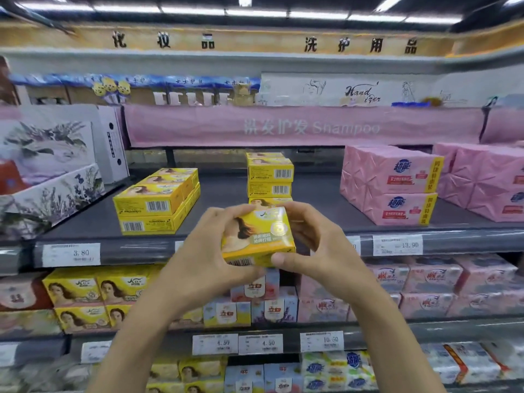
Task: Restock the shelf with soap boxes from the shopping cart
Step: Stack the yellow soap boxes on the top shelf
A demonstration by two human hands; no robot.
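Centrally, one yellow soap box (258, 236) is held in the air before the front edge of the dark grey shelf (312, 199), tilted slightly, at the height of the price rail. It is glossy rectangular card with a printed long-haired portrait, a round gold seal and a barcode on the lower side. The left hand (207, 256) grips the box's left end, fingers curled over the top corner and thumb beneath. The right hand (317, 248) grips the right end, fingers hooked over the far top edge and thumb pressed on the lower front corner. On the smooth, flat shelf board, a low block of yellow boxes (156, 202) sits at left with barcode ends forward. A narrow yellow stack (269, 174) stands just behind the held box. Pink soap packs (391, 185) in creased, folded wrap are stacked at right. White price tags (71, 254) line the rail.
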